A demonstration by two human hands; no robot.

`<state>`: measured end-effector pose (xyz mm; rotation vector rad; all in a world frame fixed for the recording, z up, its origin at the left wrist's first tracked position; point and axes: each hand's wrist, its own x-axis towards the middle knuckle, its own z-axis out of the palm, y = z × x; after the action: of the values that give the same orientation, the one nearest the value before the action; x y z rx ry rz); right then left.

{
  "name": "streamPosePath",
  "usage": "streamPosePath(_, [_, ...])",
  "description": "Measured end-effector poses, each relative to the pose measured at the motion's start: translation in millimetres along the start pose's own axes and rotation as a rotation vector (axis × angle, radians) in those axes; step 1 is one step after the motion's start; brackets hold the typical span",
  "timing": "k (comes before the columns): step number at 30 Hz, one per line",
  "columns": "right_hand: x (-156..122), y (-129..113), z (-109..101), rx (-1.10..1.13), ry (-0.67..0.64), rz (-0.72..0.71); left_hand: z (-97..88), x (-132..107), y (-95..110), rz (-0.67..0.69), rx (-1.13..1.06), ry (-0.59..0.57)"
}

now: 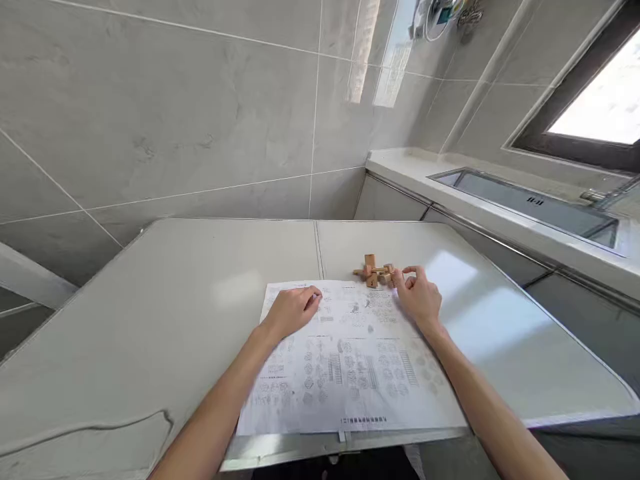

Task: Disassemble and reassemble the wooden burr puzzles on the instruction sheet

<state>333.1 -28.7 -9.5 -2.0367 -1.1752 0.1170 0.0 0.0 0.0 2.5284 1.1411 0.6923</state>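
A large white sheet of paper (320,400) printed with small diagrams and text lies before me on the table. My left hand (295,309) rests on its upper left part, fingers curled in and no object showing in them. Just beyond the sheet's upper right edge sits a small cluster of wooden puzzle pieces (371,272), notched sticks lying together, some crossed. At the cluster's right end is my right hand (419,297), its thumb and forefinger bent and apart. The fingertips are at the rightmost piece; whether they touch it I cannot tell.
The pale table (240,260) has a seam (319,250) running away from me. To the right stands a counter (400,163) with a sink (530,200) and faucet (607,197). A tiled wall (200,113) rises behind the table. A cable (100,427) lies at the near left.
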Motion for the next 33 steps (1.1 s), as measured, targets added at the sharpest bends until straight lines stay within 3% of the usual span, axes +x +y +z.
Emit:
streamPosePath(8, [2,5,1,0.201,0.018,0.018,-2.3,1,3,0.007,-0.022,-0.009])
streamPosePath(13, [4,4,-9,0.451,0.102,0.045,-4.7,0,7,-0.014,-0.078,-0.018])
streamPosePath(16, [2,-8,-14,0.644,0.085,0.021,-5.6,0,9,-0.050,-0.136,-0.012])
streamPosePath(21, [-19,-45,-5,0.869,-0.168,-0.093,-7.1,0,15,-0.162,-0.299,0.021])
streamPosePath(27, [-56,-90,19,0.938,-0.533,-0.210,-7.6,2,15,-0.256,-0.564,0.045])
streamPosePath(33, [-77,-94,30,0.948,-0.664,-0.239,-8.6,0,17,-0.252,-0.706,0.003])
